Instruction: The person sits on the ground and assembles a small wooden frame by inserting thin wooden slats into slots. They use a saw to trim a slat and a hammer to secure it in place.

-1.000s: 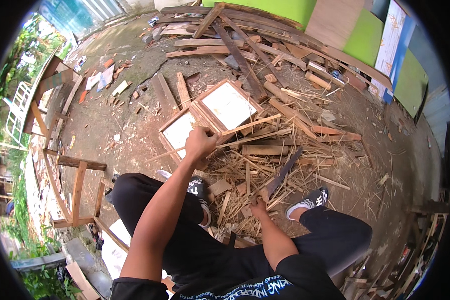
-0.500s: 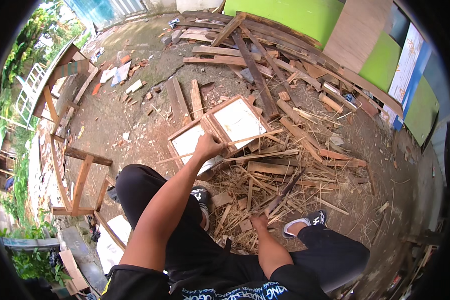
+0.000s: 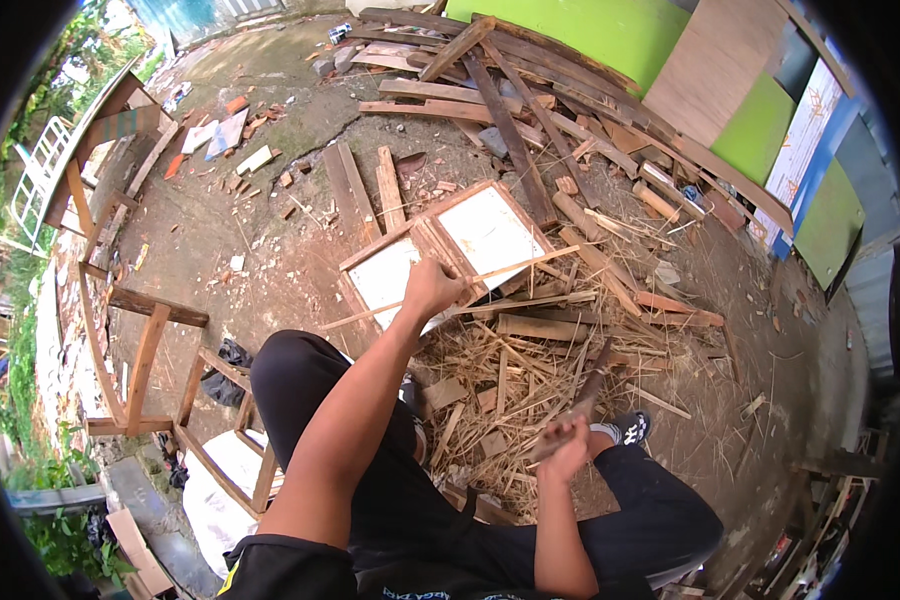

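My left hand (image 3: 433,288) is closed round a long, thin wooden strip (image 3: 532,264), which slants up to the right. Below the strip lies a wooden frame with two white panels (image 3: 488,237), propped on the ground in front of me. In my right hand (image 3: 566,452), near my right foot, I grip a machete (image 3: 593,385) by its handle, its dark blade pointing up and away. The blade stands apart from the strip. Between my feet spreads a heap of split strips and shavings (image 3: 515,385).
Old planks and beams (image 3: 510,110) are piled at the far right, before green and brown boards (image 3: 715,75). A bare wooden frame (image 3: 145,365) stands on the left beside a white sack (image 3: 215,510). Broken brick and scraps (image 3: 235,130) litter the ground farther off.
My right hand has moved right and lifted with the machete, whose blade now points more steeply away from me. The left hand keeps its grip on the strip. The view has shifted slightly.
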Action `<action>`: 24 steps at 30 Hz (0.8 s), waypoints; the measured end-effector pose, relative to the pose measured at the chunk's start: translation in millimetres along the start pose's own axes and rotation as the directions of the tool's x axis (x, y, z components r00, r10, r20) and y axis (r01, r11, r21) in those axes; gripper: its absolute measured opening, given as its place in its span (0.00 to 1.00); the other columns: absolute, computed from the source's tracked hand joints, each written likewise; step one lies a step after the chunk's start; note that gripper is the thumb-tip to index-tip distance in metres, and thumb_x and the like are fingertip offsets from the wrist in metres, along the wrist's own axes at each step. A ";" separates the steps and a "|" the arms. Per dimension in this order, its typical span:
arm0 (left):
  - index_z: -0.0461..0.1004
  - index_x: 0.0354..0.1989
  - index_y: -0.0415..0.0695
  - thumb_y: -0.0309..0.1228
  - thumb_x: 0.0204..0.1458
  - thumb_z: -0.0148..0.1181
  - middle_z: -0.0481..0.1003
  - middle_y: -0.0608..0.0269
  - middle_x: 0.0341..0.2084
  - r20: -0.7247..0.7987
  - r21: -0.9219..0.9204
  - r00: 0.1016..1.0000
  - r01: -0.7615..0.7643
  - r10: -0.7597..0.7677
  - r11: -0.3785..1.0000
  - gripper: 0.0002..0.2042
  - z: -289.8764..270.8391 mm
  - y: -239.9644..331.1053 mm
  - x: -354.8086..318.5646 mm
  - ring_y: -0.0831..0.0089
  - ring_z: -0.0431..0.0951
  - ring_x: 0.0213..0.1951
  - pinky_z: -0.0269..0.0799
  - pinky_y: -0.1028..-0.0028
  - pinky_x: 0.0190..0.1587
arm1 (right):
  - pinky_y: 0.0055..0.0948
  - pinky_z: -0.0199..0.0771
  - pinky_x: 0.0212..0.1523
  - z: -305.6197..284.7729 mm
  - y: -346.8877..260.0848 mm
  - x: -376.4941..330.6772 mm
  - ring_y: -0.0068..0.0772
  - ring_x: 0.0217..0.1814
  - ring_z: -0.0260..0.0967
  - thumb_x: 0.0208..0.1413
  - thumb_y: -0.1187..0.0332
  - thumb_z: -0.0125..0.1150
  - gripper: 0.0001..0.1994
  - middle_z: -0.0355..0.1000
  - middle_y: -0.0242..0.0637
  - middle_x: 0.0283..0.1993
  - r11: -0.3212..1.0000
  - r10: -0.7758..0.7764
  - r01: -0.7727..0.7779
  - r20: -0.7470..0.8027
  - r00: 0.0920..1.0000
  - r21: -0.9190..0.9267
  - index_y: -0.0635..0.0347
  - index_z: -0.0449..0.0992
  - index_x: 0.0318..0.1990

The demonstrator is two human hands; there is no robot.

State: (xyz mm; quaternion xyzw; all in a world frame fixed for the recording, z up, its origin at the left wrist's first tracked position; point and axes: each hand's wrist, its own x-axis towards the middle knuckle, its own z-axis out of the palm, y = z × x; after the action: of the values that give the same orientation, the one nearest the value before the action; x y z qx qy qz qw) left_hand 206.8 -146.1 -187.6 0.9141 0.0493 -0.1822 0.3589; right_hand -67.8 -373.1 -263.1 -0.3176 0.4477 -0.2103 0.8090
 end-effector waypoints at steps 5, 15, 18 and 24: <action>0.88 0.29 0.41 0.43 0.51 0.71 0.84 0.53 0.24 0.023 0.014 0.995 -0.096 0.096 0.995 0.15 2.7 -14.1 6.9 0.62 0.85 0.30 0.79 0.66 0.40 | 0.25 0.57 0.23 7.4 -20.7 -70.6 0.21 0.21 0.57 0.67 0.66 0.50 0.09 0.64 0.32 0.25 0.755 -0.447 0.577 0.400 0.800 -0.311 0.63 0.70 0.36; 0.88 0.31 0.42 0.38 0.50 0.71 0.85 0.55 0.26 0.076 -0.026 0.986 -0.144 0.146 0.989 0.11 2.5 -21.3 15.0 0.63 0.86 0.30 0.80 0.68 0.41 | 0.25 0.51 0.21 43.9 25.2 -67.6 0.17 0.20 0.54 0.69 0.67 0.51 0.15 0.60 0.27 0.20 0.731 -0.149 0.507 0.618 0.772 -0.457 0.62 0.65 0.28; 0.88 0.30 0.42 0.37 0.51 0.71 0.85 0.55 0.26 0.076 -0.040 0.986 -0.145 0.147 0.989 0.11 3.7 -21.0 14.6 0.64 0.85 0.30 0.80 0.68 0.40 | 0.25 0.51 0.22 42.8 27.7 -68.7 0.17 0.20 0.54 0.68 0.68 0.53 0.15 0.59 0.27 0.20 0.738 -0.119 0.489 0.623 0.773 -0.466 0.61 0.63 0.27; 0.82 0.22 0.36 0.31 0.42 0.65 0.80 0.45 0.20 0.017 -0.138 0.989 -0.142 0.146 0.980 0.09 12.6 -30.9 20.8 0.54 0.83 0.27 0.78 0.61 0.35 | 0.27 0.53 0.22 43.1 29.0 -74.8 0.19 0.20 0.55 0.68 0.69 0.52 0.15 0.59 0.28 0.19 0.675 -0.102 0.536 0.655 0.748 -0.507 0.61 0.62 0.26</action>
State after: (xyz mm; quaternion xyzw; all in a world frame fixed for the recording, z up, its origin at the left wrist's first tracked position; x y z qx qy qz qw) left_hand 215.5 -132.5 -223.5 0.8859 -0.0094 -0.1644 0.4336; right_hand -67.4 -291.7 -222.1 -0.7107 0.1584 -0.0744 0.6814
